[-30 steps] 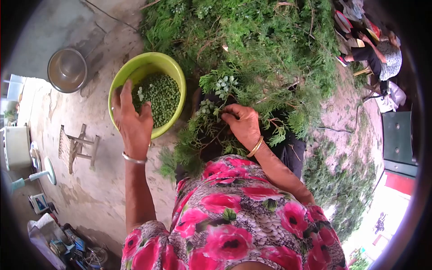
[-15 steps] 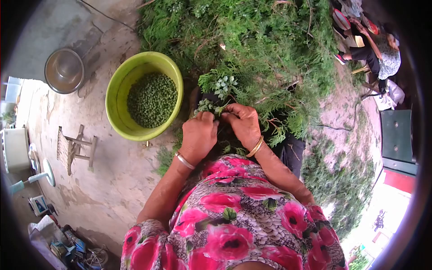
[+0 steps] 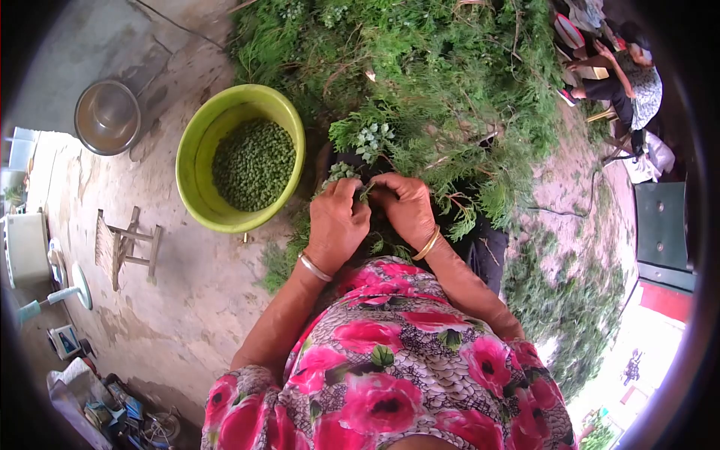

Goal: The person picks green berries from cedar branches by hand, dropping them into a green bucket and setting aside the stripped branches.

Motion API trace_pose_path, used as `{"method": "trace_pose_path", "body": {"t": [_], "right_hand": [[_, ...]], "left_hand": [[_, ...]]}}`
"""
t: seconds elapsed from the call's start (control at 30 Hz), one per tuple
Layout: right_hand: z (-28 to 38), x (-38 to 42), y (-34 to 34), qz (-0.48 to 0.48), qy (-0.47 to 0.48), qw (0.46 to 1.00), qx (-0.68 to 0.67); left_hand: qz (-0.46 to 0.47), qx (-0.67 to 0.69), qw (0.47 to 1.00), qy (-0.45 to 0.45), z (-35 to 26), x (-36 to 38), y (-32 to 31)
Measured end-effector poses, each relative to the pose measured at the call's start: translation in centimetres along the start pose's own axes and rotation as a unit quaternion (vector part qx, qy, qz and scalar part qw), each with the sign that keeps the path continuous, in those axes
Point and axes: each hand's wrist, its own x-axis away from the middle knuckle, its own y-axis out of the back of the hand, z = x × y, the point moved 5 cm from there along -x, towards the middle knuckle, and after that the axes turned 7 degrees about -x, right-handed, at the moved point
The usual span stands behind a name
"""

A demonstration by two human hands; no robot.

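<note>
Closed round a cluster of green berries [image 3: 342, 171], my left hand [image 3: 336, 223] wears a silver bangle. Close beside it on the right, my right hand [image 3: 406, 210], with a gold bangle, pinches a green sprig [image 3: 367, 190]. The sprig passes between the two hands, and its lower part is hidden by the fingers. Just above the hands, a leafy branch [image 3: 405, 142] bears pale green berries [image 3: 373, 139]. A yellow-green basin [image 3: 191, 186] stands to the left, holding many loose green berries [image 3: 253, 165].
Cut green branches [image 3: 450, 67] are heaped ahead. A metal bowl [image 3: 107, 118] and a small wooden stool [image 3: 126, 247] are at the left. Another person [image 3: 641, 90] sits at the upper right, near a dark green panel [image 3: 661, 225].
My left hand has shifted slightly right, and its grip on the berries has turned a little. The other person's head and arm have moved.
</note>
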Motion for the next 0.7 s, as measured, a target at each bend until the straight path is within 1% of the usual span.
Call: {"method": "trace_pose_path", "body": {"t": [0.03, 0.1, 0.13, 0.2, 0.23, 0.3, 0.33, 0.4, 0.43, 0.47, 0.5, 0.53, 0.6, 0.63, 0.7], "right_hand": [[-0.1, 0.1, 0.0, 0.000, -0.001, 1.000, 0.000], [0.4, 0.1, 0.0, 0.001, 0.028, 0.998, 0.058], [0.4, 0.1, 0.0, 0.002, 0.029, 0.998, 0.058], [0.2, 0.0, 0.0, 0.006, 0.013, 0.998, 0.057], [0.2, 0.0, -0.1, 0.005, 0.014, 0.998, 0.057], [0.2, 0.1, -0.1, -0.018, 0.024, 0.999, 0.043], [0.3, 0.2, -0.1, -0.019, 0.022, 0.999, 0.043], [0.6, 0.1, -0.1, -0.016, 0.035, 0.999, 0.039], [0.6, 0.1, -0.1, -0.015, 0.034, 0.999, 0.039], [0.5, 0.1, -0.1, -0.016, 0.034, 0.998, 0.048], [0.4, 0.1, -0.2, -0.017, 0.034, 0.998, 0.057], [0.7, 0.0, -0.2, -0.017, 0.034, 0.998, 0.057], [1.1, 0.0, -0.2, -0.008, 0.002, 0.998, 0.061], [0.9, 0.1, -0.2, -0.009, 0.002, 0.998, 0.061], [0.4, -0.1, -0.3, -0.004, -0.002, 1.000, 0.023]], "left_hand": [[0.000, 0.000, 1.000, 0.000, 0.0, -0.2, 0.0], [0.003, 0.027, 1.000, 0.004, -0.2, -0.7, -0.1], [0.002, 0.027, 1.000, 0.005, 0.0, -0.6, -0.3], [-0.044, 0.047, 0.997, -0.035, 0.1, -0.5, -0.4], [-0.044, 0.046, 0.997, -0.036, 0.1, -0.3, -0.5], [-0.081, 0.078, 0.993, -0.036, -0.1, 0.3, -0.2], [-0.079, 0.079, 0.993, -0.036, -0.1, 0.5, 0.0], [-0.021, 0.176, 0.983, 0.053, 0.6, 0.5, -0.1], [-0.021, 0.176, 0.983, 0.054, 0.5, 0.5, 0.3], [0.031, 0.253, 0.959, 0.121, 0.9, 0.5, 0.0], [0.082, 0.326, 0.923, 0.186, 1.1, 0.6, -0.3], [0.082, 0.326, 0.923, 0.186, 0.9, 0.5, 0.1], [0.103, 0.475, 0.838, 0.248, 0.4, 0.9, 0.3], [0.104, 0.475, 0.838, 0.248, 0.1, 1.1, 0.9], [0.079, 0.444, 0.868, 0.209, -0.5, 0.8, 3.0]]}}
